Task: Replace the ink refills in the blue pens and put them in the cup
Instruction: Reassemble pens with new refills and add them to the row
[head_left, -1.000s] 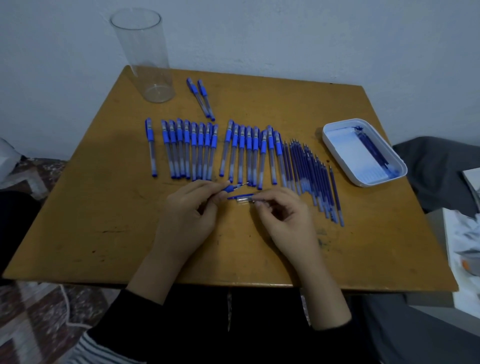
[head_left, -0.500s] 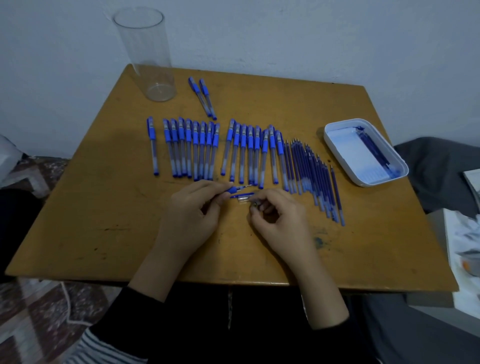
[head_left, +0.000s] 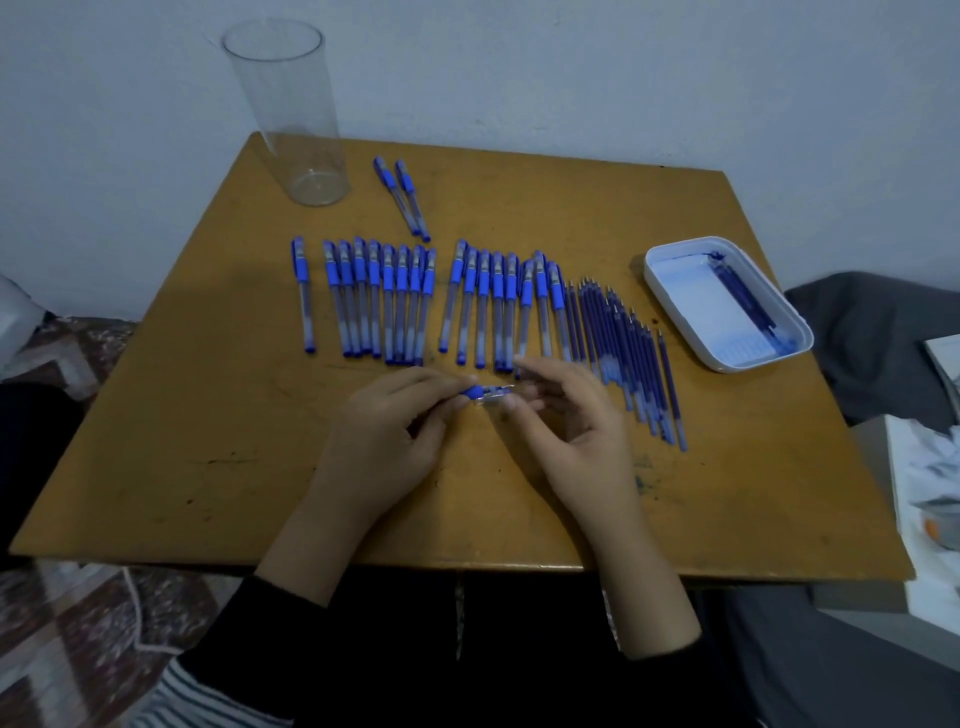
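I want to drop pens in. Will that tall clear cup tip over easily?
Probably: the cup is tall and narrow, so a bump up high could tip it. It looks empty and thin, so likely light. It stands by the table edge, so it might fall off.

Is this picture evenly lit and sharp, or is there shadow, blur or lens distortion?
Head view: dim, bluish light without glare; a soft shadow darkens the table on its left; the clear cup seems to lean left, probably wide-angle distortion; the rows of pens are fairly sharp; the held pen between left hand and right hand is soft.
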